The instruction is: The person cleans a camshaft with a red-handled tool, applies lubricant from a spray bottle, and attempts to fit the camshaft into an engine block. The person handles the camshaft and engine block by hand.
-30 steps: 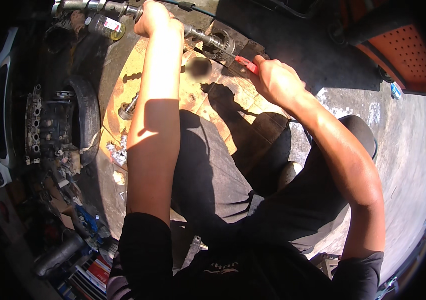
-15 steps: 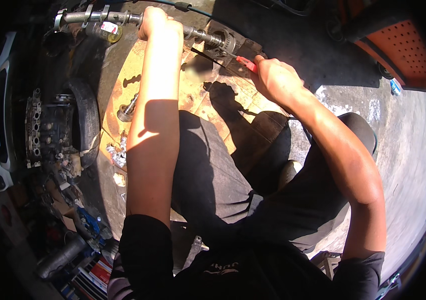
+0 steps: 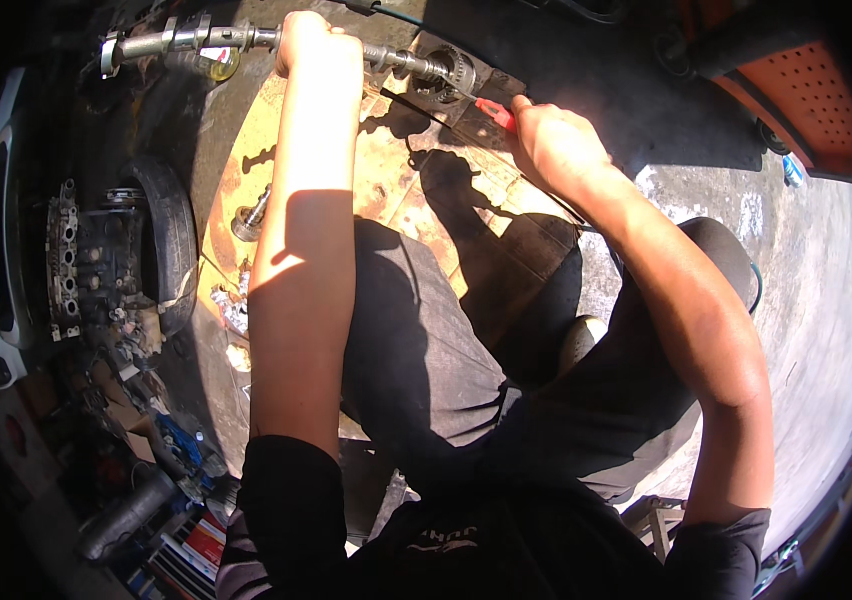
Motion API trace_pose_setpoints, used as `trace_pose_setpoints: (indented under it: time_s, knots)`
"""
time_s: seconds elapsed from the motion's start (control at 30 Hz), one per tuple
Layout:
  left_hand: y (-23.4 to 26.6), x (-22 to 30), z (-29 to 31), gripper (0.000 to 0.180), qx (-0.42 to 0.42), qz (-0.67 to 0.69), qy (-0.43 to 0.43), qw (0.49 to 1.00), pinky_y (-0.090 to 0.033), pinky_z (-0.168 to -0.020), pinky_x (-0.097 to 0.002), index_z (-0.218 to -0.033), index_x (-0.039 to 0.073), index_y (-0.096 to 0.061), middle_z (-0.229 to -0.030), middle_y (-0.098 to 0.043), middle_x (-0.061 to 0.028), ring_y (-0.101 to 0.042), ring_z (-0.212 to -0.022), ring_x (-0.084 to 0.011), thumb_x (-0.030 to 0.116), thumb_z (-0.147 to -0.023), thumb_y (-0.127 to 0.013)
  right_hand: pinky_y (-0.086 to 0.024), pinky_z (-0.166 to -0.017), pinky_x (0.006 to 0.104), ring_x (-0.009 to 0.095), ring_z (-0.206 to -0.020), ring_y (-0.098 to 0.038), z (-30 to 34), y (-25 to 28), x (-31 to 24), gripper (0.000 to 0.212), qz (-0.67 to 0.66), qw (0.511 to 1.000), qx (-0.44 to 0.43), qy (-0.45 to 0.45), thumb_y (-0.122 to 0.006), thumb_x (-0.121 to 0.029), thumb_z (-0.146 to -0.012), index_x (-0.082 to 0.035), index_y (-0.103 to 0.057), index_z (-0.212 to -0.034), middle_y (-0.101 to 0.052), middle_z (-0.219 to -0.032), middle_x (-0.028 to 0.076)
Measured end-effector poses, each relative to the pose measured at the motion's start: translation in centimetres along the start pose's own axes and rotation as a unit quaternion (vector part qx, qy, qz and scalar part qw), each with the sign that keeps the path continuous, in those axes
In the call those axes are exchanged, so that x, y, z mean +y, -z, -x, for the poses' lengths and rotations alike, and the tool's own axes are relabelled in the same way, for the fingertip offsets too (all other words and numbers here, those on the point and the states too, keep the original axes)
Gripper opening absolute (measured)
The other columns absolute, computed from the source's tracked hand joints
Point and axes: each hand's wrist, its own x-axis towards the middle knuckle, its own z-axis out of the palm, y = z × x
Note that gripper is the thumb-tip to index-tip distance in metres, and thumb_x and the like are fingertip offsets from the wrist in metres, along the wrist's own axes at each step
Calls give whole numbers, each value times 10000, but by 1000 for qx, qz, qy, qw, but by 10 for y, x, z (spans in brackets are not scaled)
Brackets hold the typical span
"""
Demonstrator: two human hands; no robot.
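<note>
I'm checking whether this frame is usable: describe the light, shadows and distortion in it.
Head view: hard sunlight burns out the left forearm and the cardboard sheet, which carries sharp black shadows; the left side around the engine block sinks into darkness; fisheye bends the metal shaft near the top rim and leaves black corners; both hands stay sharp.

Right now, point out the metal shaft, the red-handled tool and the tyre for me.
metal shaft (image 3: 181, 40), head view, on the bare steel left of the left hand (image 3: 318, 45).
red-handled tool (image 3: 495, 112), head view, on the red grip just ahead of the right hand (image 3: 554, 145).
tyre (image 3: 171, 235), head view, on its black tread.
</note>
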Motion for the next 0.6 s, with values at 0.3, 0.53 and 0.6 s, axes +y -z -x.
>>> trace_pose_setpoints:
  time_s: [0.3,0.53,0.6]
  knots:
    - [24,22,8,107,-160,-7,49,986,-444,-530,-338,-781,65,-472,-672,-498,-68,-500,-583,-206,94,-884,-476,-531,-703,477,394,-793,-665,-4,-10,2,189,1,999,36,18,-513,-198,-934,-21,-578,-936,-670,-790,217]
    - [24,24,11,75,-154,33,48,986,-440,-534,-324,-857,62,-483,-666,-489,-72,-464,-565,-200,107,-916,-490,-529,-684,479,394,-765,-662,-5,-11,2,187,-12,999,45,20,-533,-208,-934,-28,-572,-906,-665,-760,207]
    - [23,23,10,69,-149,14,36,988,-431,-528,-319,-870,63,-487,-662,-487,-68,-456,-561,-197,108,-921,-498,-529,-683,481,395,-761,-662,-5,-11,2,190,-11,999,48,23,-532,-211,-937,-28,-574,-904,-664,-755,206]
